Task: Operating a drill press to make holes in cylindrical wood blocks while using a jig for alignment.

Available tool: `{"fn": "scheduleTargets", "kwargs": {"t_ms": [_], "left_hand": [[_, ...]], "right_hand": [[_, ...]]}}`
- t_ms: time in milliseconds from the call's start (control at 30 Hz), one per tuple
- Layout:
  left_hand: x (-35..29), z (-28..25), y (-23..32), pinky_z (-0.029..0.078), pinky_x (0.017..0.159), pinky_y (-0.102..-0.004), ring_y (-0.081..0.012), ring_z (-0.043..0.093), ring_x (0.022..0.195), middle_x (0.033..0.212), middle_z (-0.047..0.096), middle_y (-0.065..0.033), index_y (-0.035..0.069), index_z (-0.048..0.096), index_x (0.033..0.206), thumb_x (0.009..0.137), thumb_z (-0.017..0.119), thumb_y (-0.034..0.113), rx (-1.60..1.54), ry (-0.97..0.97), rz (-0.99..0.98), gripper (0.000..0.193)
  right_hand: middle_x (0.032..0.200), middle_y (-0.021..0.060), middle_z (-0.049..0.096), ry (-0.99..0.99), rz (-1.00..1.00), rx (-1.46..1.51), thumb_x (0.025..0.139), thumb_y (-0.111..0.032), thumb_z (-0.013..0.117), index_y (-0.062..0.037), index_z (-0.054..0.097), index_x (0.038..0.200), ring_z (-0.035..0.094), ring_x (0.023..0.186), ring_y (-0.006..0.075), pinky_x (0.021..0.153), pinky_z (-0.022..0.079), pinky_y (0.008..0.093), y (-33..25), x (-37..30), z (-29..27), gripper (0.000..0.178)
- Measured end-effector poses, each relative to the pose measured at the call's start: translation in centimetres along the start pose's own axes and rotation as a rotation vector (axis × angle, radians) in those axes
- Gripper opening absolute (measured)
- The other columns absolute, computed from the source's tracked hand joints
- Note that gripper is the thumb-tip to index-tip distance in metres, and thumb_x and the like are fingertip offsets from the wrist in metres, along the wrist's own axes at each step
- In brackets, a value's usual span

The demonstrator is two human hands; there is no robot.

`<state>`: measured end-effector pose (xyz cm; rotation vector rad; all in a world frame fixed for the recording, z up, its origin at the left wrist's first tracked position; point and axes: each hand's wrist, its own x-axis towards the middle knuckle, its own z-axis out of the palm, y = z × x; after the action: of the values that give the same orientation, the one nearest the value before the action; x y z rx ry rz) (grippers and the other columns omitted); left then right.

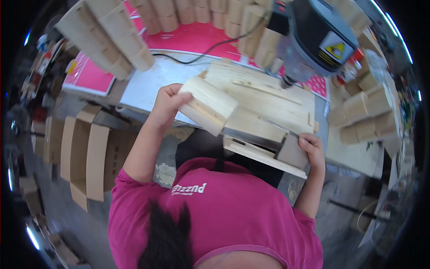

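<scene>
Left hand (169, 105) is closed on the near end of a pale wooden block (210, 101), thumb laid over the top, fingers mostly hidden behind. Block is held at 3 to 4 o'clock from that grip, raised above the bench, long axis run 10 to 4. Its free end is pointed at the left end of a long dark-lined fixture (255, 139), sited at 4 to 5 o'clock; whether contact is made can't be told.

Right hand (312, 147) is placed at the fixture's far end, fingers curled on a grey end block (293, 152); firmness can't be judged. Fixture is nearer to the right hand, wooden block to the left. A thin rod (275, 125) is seen just past the right fingers, at 10.

Surface: fixture is set along the near edge of a pale wooden board (268, 96). A machine head (320, 38) is hung over it at 2, tip pointed down.

Room: wooden block stacks (170, 20) are stood at 11 to 12 on pink sheets (192, 38), more (367, 107) at 3. An open cardboard box (96, 157) is parked at 8.
</scene>
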<state>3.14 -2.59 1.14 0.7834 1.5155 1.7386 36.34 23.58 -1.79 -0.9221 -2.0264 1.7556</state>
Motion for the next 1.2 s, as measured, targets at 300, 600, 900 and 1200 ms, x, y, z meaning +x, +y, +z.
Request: {"fn": "scheduleTargets", "kwargs": {"t_ms": [300,600,900,1200], "left_hand": [[-2.4,-4.3,0.8,0.049,0.066,-0.0351,-0.0207,0.06,0.082,0.091,0.061,-0.0068,0.01,0.055,0.106,0.082,0.049,0.042,-0.72,0.29,-0.171,0.04],[-3.0,-6.7,0.8,0.052,0.054,-0.0275,-0.0157,0.062,0.068,0.091,0.062,-0.0041,0.01,0.056,0.104,0.083,0.05,0.036,-1.08,0.242,-0.087,0.034],[-3.8,-15.5,0.1,0.043,0.084,-0.0304,-0.0229,0.05,0.095,0.107,0.047,-0.0119,0.0,0.06,0.082,0.058,0.08,0.019,0.604,0.973,0.133,0.037],[3.1,-20.2,-2.2,0.039,0.092,-0.0367,-0.0334,0.043,0.108,0.115,0.04,-0.0188,-0.004,0.059,0.088,0.053,0.081,0.021,1.004,0.996,0.123,0.048]], "right_hand": [[0.071,-0.0046,0.055,-0.061,0.087,-0.039,0.077,-0.017,0.066,0.0004,0.064,0.082,0.045,0.066,0.0049,0.058,0.035,0.0201,1.7,1.9,2.3,0.018],[0.064,-0.0063,0.052,-0.1,0.121,-0.115,0.076,-0.022,0.069,-0.0024,0.063,0.078,0.04,0.055,0.0026,0.048,0.029,0.0195,0.8,1.5,3.0,0.02],[0.063,-0.0072,0.051,-0.123,0.105,-0.084,0.075,-0.022,0.07,-0.003,0.062,0.078,0.037,0.052,0.0017,0.045,0.026,0.0191,1.3,1.6,2.8,0.02],[0.067,-0.0058,0.054,-0.091,0.155,-0.084,0.075,-0.02,0.069,-0.0017,0.063,0.081,0.044,0.06,0.0035,0.054,0.034,0.019,0.9,1.1,2.8,0.02]]}}
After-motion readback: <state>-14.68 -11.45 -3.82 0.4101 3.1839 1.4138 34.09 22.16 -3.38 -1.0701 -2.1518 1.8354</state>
